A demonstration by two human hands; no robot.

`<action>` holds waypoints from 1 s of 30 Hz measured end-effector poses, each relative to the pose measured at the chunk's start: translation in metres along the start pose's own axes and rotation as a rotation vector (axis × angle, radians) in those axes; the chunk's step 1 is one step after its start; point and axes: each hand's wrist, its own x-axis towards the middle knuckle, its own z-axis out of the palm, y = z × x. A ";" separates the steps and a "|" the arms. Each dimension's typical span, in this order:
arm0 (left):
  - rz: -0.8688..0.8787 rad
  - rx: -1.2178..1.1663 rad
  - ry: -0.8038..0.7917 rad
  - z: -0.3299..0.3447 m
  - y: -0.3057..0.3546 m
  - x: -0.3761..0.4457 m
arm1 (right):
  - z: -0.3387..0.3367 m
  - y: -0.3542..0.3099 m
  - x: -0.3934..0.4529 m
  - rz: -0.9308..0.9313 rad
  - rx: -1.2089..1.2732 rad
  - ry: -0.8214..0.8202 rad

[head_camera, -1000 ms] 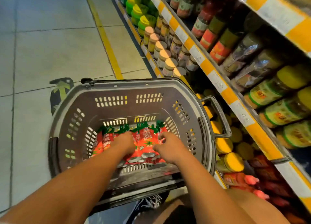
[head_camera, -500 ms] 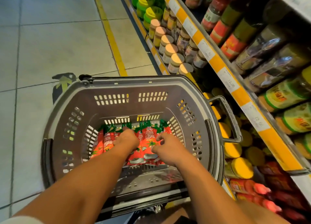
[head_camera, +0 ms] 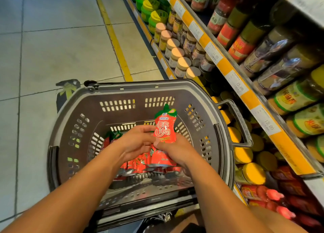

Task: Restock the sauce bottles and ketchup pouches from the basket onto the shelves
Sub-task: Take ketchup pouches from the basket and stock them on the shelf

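A red ketchup pouch (head_camera: 164,127) with a green top stands upright above the grey basket (head_camera: 122,92). My right hand (head_camera: 173,149) pinches its bottom edge, and my left hand (head_camera: 136,142) holds its left side with curled fingers. Several more red ketchup pouches (head_camera: 154,161) lie flat on the basket floor under my hands, some of them hidden by my wrists. The shelves (head_camera: 245,92) run along the right, with a yellow price strip on the edge.
Jars with peach lids (head_camera: 177,54) and yellow-lidded jars (head_camera: 252,173) fill the lower shelves. Red squeeze bottles (head_camera: 263,194) lie at bottom right. Dark sauce bottles (head_camera: 245,40) stand higher up. Tiled floor with a yellow line (head_camera: 115,40) stretches to the left.
Both hands have risen from the pile of pouches, lifting one pouch upright above the others. The basket has not moved.
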 end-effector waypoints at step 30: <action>-0.340 0.761 0.391 -0.028 -0.081 0.092 | -0.036 0.012 0.011 -0.023 -0.048 0.187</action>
